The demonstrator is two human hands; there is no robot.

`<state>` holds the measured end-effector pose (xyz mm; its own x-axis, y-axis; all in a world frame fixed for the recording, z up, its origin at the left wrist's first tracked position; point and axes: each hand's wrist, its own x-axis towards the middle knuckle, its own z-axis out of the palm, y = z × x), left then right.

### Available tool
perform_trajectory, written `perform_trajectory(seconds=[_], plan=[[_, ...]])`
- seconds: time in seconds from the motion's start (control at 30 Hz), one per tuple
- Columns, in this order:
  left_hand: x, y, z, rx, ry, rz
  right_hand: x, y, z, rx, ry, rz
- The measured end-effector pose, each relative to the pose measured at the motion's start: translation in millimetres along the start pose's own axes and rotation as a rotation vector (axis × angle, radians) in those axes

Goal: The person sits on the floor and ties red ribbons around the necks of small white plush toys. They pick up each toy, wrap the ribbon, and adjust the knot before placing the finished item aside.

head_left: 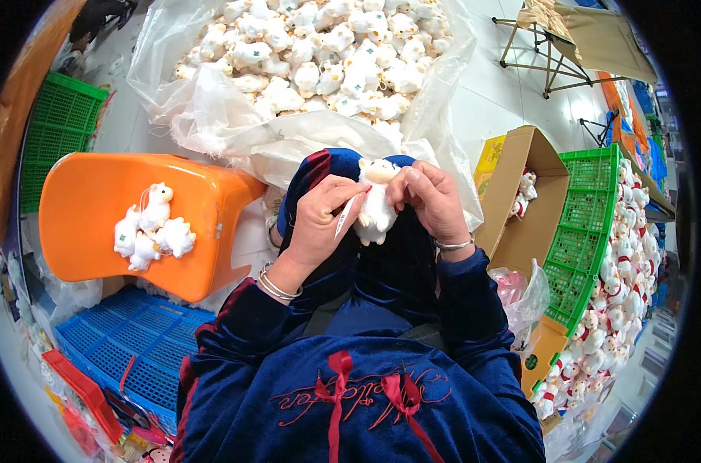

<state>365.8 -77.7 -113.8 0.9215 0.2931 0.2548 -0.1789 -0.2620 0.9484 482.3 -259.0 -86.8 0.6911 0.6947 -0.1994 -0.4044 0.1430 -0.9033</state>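
Two grips, both narrow, with one small white plush toy (377, 212) pinched between them above the dark blue trousers (404, 270). In the left grip (320, 220), a slim white slip (347, 216) at the thumb, with fingertips close against the toy's near side. In the right grip (434, 202), thumb and forefinger together at the opposite side of the toy's head; anything between those fingertips too small to make out.

Likeliest trouble, by judgement: toy twisting or dropping between the legs, from a fingertip-only hold with no firm support below. Also possible: slip bent or lost through a loose thumb, or soft neck pulled askew by uneven tugging from the right grip.

Straight ahead of both grips, a clear plastic bag (212, 119) heaped with white toys (312, 62); a dropped toy probably hard to pick out there. Left of the left grip, an orange stool (80, 201) bearing a small cluster of toys (154, 231). Right of the right grip, a cardboard box (539, 212), then a green crate (578, 224).
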Motion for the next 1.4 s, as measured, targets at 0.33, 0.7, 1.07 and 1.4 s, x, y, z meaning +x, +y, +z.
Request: perform_trajectory(seconds=[0.33,0.7,1.07,1.4], plan=[[-4.7,0.8,-6.7,-0.161,-0.017,-0.191,3.8,9.5,-2.8,-0.655,0.048,-0.136],[4.0,16.9,-11.4,-0.367,-0.28,-0.213,-5.0,24.4,18.4,-0.866,0.133,-0.298],[25.1,20.5,-26.9,-0.575,-0.345,-0.727,-15.6,35.9,26.9,-0.778,0.275,-0.345],[28.1,35.7,-23.6,-0.452,-0.325,-0.667,-15.5,28.1,35.3,-0.86,0.252,-0.358]])
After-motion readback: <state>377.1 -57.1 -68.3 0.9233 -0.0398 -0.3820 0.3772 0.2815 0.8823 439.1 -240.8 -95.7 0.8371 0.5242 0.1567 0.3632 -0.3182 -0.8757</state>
